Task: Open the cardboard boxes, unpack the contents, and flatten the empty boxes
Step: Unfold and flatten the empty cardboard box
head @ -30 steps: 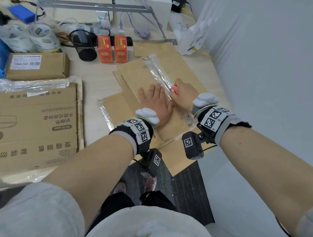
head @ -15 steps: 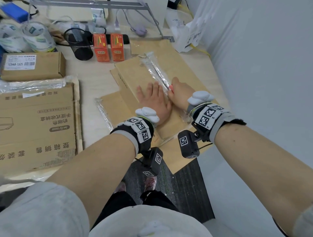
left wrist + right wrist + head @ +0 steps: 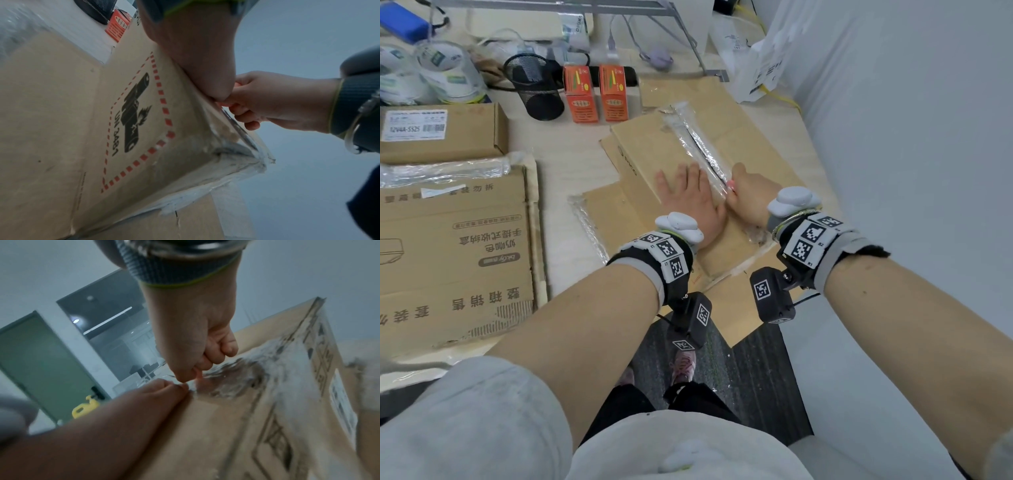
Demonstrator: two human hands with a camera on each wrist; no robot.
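A brown cardboard box lies on flattened cardboard at the table's right side, with a strip of clear tape along its top seam. My left hand presses flat on the box top, fingers straight, just left of the seam. My right hand is fisted round a small pink cutter whose tip sits on the tape. In the right wrist view the right hand meets the left hand at the torn tape. The left wrist view shows the box side with a printed battery warning mark.
A large flattened carton and a small labelled box lie to the left. A black mesh cup, two orange boxes and tape rolls stand behind. A white bag sits at the back right. The table edge runs close on the right.
My right hand has drawn the cutter a little nearer along the taped seam. The left hand stays pressed flat on the box.
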